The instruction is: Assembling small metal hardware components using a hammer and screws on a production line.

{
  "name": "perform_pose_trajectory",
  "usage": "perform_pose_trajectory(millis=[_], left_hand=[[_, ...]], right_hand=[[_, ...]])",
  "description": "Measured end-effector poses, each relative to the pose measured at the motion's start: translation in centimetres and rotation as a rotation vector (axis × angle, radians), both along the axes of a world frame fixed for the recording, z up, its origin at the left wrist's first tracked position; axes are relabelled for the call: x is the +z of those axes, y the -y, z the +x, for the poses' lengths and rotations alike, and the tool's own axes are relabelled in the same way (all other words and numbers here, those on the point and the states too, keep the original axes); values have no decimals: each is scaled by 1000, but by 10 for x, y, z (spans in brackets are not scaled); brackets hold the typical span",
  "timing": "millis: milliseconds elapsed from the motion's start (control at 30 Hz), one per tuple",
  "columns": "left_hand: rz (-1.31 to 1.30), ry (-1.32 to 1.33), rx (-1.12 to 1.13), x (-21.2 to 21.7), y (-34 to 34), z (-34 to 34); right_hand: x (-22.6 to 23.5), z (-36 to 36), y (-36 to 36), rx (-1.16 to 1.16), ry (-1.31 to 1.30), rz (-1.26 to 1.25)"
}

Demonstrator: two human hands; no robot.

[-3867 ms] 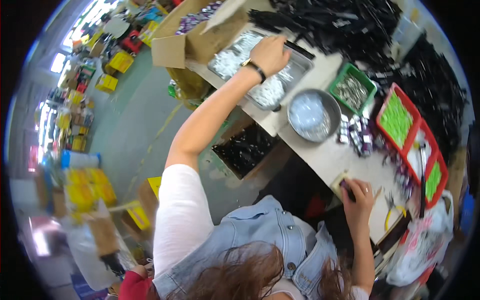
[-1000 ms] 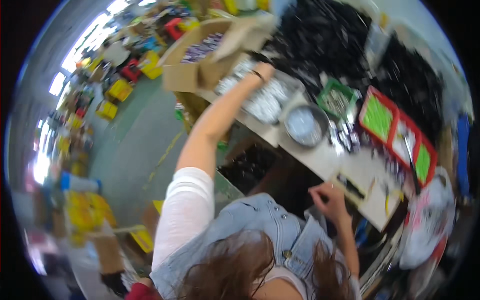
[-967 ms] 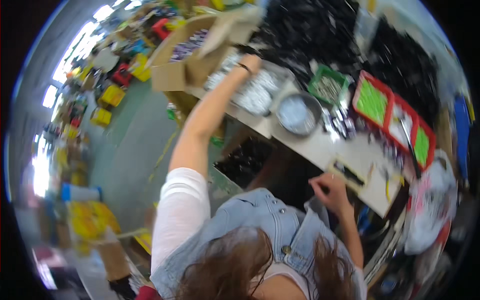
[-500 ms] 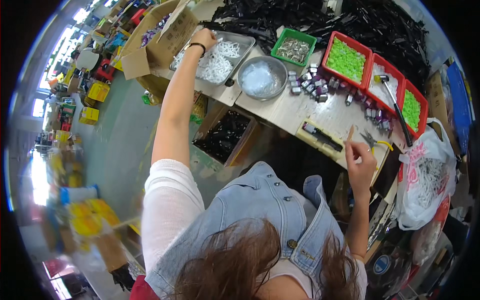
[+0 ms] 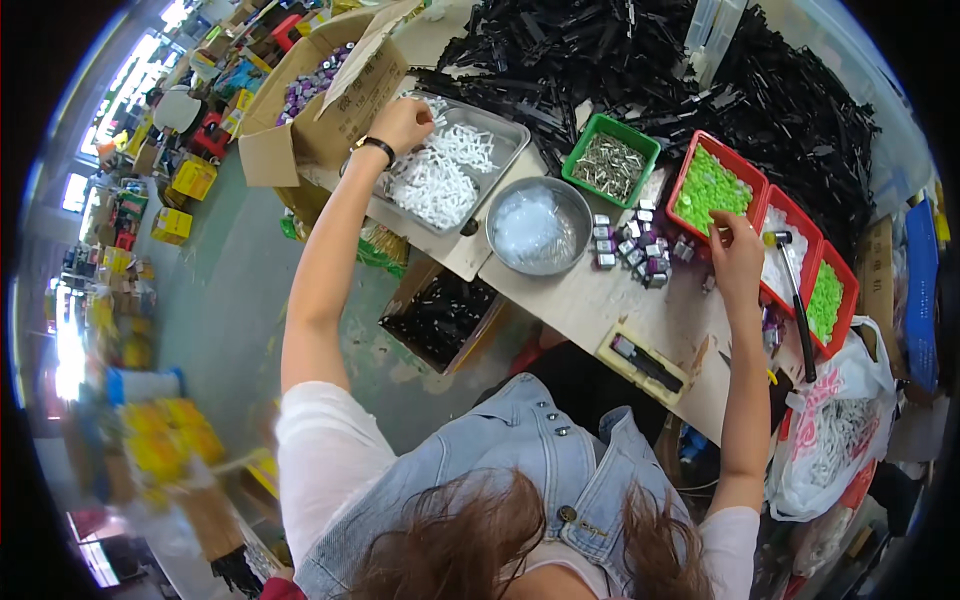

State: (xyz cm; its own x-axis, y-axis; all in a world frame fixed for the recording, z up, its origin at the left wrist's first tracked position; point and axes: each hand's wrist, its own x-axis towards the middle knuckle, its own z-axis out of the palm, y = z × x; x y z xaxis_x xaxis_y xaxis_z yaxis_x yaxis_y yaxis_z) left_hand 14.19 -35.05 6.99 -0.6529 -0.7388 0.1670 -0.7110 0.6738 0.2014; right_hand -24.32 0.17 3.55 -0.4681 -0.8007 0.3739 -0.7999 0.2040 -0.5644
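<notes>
My left hand is over the metal tray of small white plastic pieces, at its far left end. Its fingers are curled together, and whatever they may hold is hidden. My right hand reaches to the near edge of a red tray filled with small bright green pieces. Thumb and fingertips pinch there, too small to tell on what. On the bench's near edge lies a cream-coloured fixture with a black strip-like part seated in it.
A round metal bowl and a green tray of metal pins stand mid-bench. Small purple-and-silver blocks lie beside them. A hammer lies across red trays at right. Black parts heap behind; a cardboard box stands left.
My right hand has moved from beside the fixture, away from me, to the tray of green pieces. My left hand stays at the white pieces. The view has shifted slightly.
</notes>
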Motion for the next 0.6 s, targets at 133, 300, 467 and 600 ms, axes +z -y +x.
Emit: perform_pose_trajectory(millis=[133,300,467,600], left_hand=[[10,-128,-41,7,-10,-1],[-165,25,-131,8,-6,-5],[50,-220,-566,3,-95,-135],[-102,-232,-564,-34,-123,-203]], right_hand=[[4,-5,32,86,12,37],[-5,5,49,99,36,76],[-10,-7,38,-47,-82,-4],[13,-5,13,-73,-37,-119]])
